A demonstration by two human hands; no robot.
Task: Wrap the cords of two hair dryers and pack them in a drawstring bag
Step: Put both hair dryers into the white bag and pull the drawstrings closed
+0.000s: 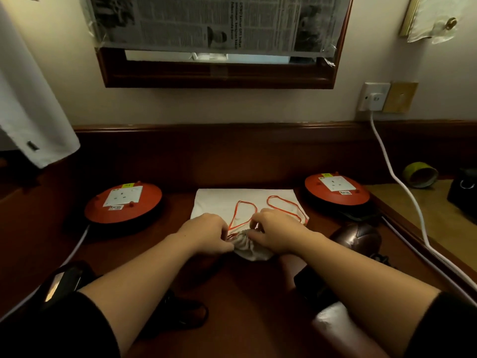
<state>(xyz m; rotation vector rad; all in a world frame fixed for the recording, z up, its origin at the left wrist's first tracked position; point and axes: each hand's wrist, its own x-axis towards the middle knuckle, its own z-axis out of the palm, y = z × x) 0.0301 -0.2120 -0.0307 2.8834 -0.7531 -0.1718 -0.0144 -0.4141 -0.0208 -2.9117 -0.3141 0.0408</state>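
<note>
Both hands meet at the middle of the frame over the gathered mouth of a white drawstring bag lying flat on the dark wooden table. The left hand pinches the bunched cloth from the left, its grip narrow, fingers curled into the folds. The right hand does the same from the right, fingertips tucked at the bag's puckered opening. Two loops of orange drawstring lie across the bag's flat body, just above the hands.

One hair dryer, dark brown and glossy, sits right of centre, near the right wrist. The second hair dryer, black with a shiny patch, lies at lower left beside the left forearm, its black cord loose on the table below the arm.

Two red cable reels with white sockets flank the bag, left and right. A white cable runs from a wall socket at upper right down past the right reel.
</note>
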